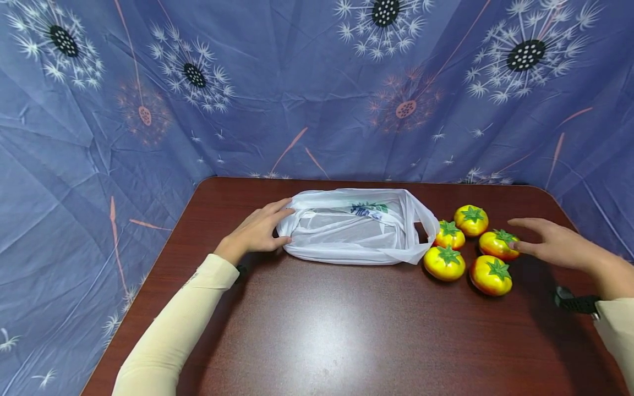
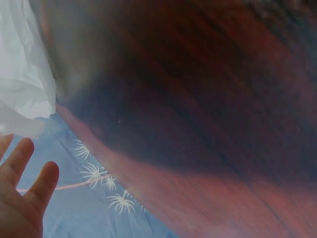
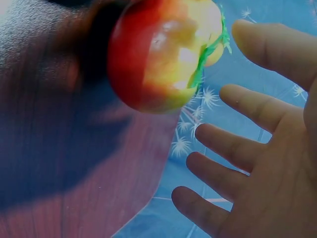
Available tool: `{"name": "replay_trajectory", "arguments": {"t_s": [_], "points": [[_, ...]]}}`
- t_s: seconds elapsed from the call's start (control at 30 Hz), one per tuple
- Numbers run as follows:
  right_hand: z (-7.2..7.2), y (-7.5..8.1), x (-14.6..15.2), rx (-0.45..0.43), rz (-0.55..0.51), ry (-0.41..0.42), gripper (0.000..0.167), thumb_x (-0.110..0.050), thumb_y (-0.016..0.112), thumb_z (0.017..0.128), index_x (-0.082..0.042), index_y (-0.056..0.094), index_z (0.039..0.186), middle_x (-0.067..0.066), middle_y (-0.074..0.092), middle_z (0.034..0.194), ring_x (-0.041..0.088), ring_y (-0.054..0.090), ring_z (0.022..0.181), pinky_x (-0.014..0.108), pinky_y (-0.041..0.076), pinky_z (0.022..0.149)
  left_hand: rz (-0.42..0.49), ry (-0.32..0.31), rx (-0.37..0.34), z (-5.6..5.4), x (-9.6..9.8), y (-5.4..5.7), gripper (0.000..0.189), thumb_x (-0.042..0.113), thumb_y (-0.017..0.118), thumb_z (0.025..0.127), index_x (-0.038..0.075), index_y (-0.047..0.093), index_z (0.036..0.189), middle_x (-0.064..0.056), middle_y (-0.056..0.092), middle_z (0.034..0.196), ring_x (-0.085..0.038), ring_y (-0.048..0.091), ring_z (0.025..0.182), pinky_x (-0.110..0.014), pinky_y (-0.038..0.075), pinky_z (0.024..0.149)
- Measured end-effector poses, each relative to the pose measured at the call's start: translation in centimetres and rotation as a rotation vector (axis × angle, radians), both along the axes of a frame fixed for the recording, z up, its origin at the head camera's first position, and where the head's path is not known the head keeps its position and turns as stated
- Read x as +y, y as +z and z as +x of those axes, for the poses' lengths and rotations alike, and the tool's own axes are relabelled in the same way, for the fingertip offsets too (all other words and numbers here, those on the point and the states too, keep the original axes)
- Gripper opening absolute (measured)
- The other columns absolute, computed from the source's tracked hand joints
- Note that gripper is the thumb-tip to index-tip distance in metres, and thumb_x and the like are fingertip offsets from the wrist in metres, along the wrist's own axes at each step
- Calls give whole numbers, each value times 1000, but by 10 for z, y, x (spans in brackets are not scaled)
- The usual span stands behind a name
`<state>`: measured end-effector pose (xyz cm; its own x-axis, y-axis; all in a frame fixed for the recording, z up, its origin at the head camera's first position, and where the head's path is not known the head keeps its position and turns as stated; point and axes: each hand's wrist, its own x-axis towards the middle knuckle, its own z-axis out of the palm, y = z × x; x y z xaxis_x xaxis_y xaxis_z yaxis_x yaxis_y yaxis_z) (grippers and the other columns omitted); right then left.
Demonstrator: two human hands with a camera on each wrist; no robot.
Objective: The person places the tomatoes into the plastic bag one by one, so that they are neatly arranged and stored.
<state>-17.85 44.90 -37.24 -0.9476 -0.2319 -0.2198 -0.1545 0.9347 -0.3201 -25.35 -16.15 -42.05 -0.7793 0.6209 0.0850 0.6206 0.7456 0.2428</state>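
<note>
A white plastic bag (image 1: 346, 254) with green and blue print lies on its side on the table. My left hand (image 1: 260, 226) is at the bag's left end, thumb and fingers spread apart along its edge. In the left wrist view, the fingers (image 2: 47, 181) look straight and stand close below the white plastic (image 2: 25, 74). My right hand (image 1: 557, 245) reaches in from the right with fingers extended, its thumb overlapping a yellow-and-red tomato (image 1: 495, 247) with a green leafy top. The right wrist view has the spread hand (image 3: 267, 148) beside a tomato (image 3: 148, 59), with a gap between them.
Several more tomatoes cluster by the bag's handle: one at the back (image 1: 470, 221), one at the front left (image 1: 442, 265) and one at the front right (image 1: 490, 278). The brown table (image 1: 317, 330) meets a blue dandelion-print cloth (image 1: 277, 110) behind and at the left.
</note>
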Motion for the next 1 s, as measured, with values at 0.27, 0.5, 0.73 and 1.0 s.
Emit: {"name": "replay_trajectory", "arguments": {"t_s": [0.27, 0.5, 0.73, 1.0], "points": [[4, -7, 2, -24, -31, -7, 71, -34, 66, 93, 9, 39, 142, 41, 37, 142, 60, 34, 127, 73, 31, 96, -3, 7, -9, 0, 0, 1, 72, 41, 70, 85, 11, 47, 147, -9, 29, 164, -30, 34, 148, -57, 39, 110], [5, -12, 2, -13, -27, -1, 73, -33, 69, 91, 10, 40, 142, 40, 40, 140, 58, 37, 126, 72, 33, 96, -2, 5, -13, 1, 0, 1, 72, 39, 69, 86, 11, 47, 148, -10, 29, 164, -30, 35, 148, -57, 39, 111], [6, -16, -3, 7, -37, -3, 75, -34, 72, 88, 10, 41, 141, 40, 41, 139, 57, 38, 126, 72, 33, 96, -4, 4, -14, 1, 1, 0, 71, 39, 67, 86, 10, 47, 147, -11, 30, 163, -32, 35, 148, -56, 39, 111], [7, -17, -7, -12, -43, -31, 77, -38, 70, 90, 8, 39, 144, 39, 40, 142, 57, 38, 126, 72, 34, 95, 7, 12, -14, 3, 1, -2, 72, 38, 68, 84, 11, 47, 147, -10, 30, 164, -31, 35, 148, -58, 39, 109]]}}
